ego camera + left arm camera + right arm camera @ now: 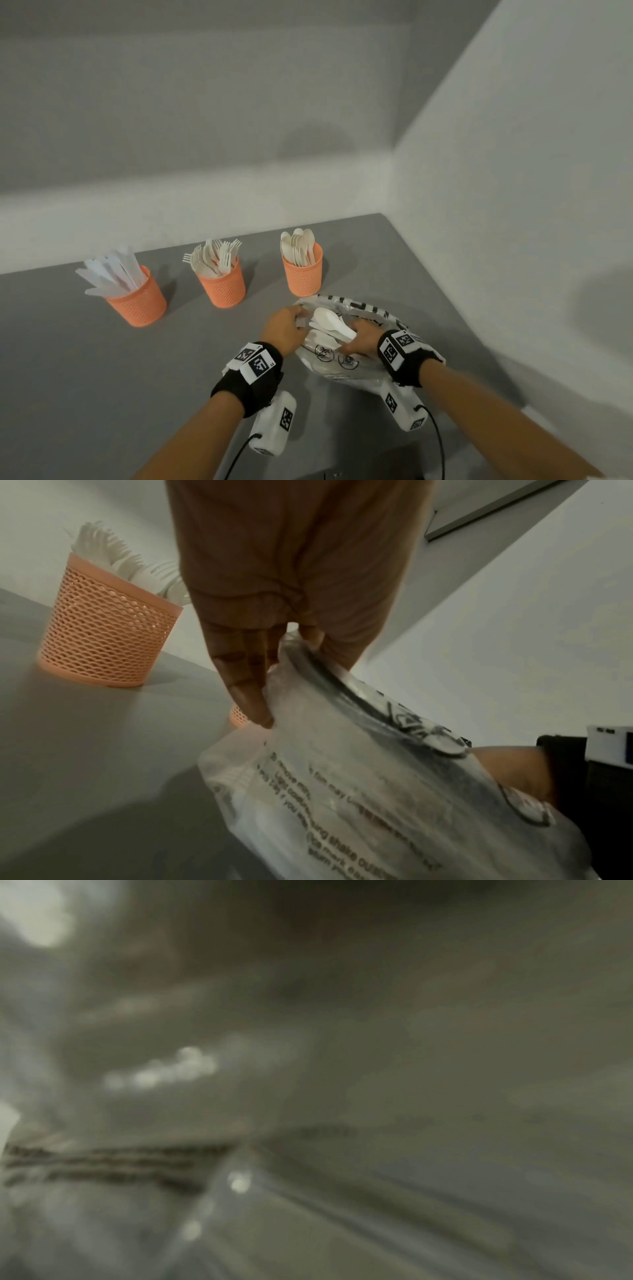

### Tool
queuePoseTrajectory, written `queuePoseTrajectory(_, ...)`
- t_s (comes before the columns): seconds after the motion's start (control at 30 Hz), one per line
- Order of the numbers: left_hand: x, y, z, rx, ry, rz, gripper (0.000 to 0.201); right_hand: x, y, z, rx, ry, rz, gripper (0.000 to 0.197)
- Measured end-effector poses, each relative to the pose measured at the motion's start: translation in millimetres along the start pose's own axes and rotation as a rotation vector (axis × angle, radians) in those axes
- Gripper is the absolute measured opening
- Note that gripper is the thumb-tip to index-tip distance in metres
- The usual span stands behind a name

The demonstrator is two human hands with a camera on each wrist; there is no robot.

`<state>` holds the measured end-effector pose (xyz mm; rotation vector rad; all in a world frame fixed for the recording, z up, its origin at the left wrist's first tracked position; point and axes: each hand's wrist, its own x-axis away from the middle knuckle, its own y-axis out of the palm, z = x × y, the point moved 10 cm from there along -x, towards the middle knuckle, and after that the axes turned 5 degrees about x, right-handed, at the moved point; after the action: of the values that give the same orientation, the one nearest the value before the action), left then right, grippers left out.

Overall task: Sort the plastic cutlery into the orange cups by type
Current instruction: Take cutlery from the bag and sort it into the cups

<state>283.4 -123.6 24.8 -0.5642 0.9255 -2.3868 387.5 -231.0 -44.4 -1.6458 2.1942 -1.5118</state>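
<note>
The left hand (282,329) pinches the bag's (337,365) rim at 9 o'clock; the right hand (363,338), inside, grips spoons (329,322). Beyond, at 11 to 12, three cups (303,274) hold knives (111,272), forks (214,258), spoons.

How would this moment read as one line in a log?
left hand: holds plastic bag edge | right hand: grips spoons | three orange cups: filled

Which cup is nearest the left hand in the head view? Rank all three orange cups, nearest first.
From the left hand:
1. Spoon cup, just beyond it, to the right.
2. Fork cup, ahead and to the left, only a little farther.
3. Knife cup, far left.
</note>
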Motion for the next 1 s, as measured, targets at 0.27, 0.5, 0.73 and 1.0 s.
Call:
queuePoseTrajectory(0.27,5.9,-1.5,2.9,0.089,-0.005,-0.018,0.043,1.8,0.1,-1.1,-0.045,0.012,-0.002,0.026)
queuePoseTrajectory(0.5,13.0,1.5,-0.7,0.397,-0.057,-0.098,0.031,28.2,-55.8,-53.3,-0.415,-0.174,0.228,0.025)
queuePoseTrajectory(0.73,31.3,-43.8,-32.6,1.099,-0.191,0.236,0.025,55.4,-110.7,-124.3,-1.006,-0.334,0.474,0.04)
queuePoseTrajectory(1.0,56.2,-28.3,-46.0,1.748,-0.468,0.011,0.051,55.7,-71.5,-215.3,-1.006,-0.497,0.45,0.028)
